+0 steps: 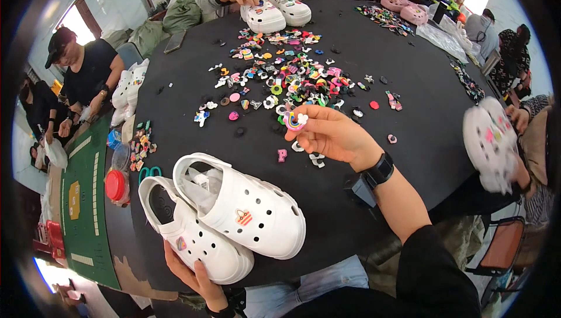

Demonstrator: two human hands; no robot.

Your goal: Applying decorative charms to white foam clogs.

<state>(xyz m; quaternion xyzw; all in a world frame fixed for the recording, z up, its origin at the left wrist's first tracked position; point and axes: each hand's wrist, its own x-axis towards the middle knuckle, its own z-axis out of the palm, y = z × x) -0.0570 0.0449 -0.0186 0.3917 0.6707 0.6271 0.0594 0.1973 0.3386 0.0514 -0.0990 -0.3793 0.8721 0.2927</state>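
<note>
Black cloth covered the round table [409,160], with other people seated around its far rim. Nearest the wearer lay two white clogs [234,219]. Beneath them the left hand [196,277] gripped the lower clog's toe, palm mostly hidden. Beyond the clogs, the right hand [333,137] pinched a rainbow charm [294,121], short of the charm pile [292,78].

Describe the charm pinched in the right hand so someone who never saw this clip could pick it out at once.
Start at the round black table and its big scatter of shoe charms. Just below that scatter, the right hand is raised above the pair of white clogs. At its fingertips is the rainbow charm: a curved arch of coloured bands with a white cloud end, the only charm lifted off the table.
</note>
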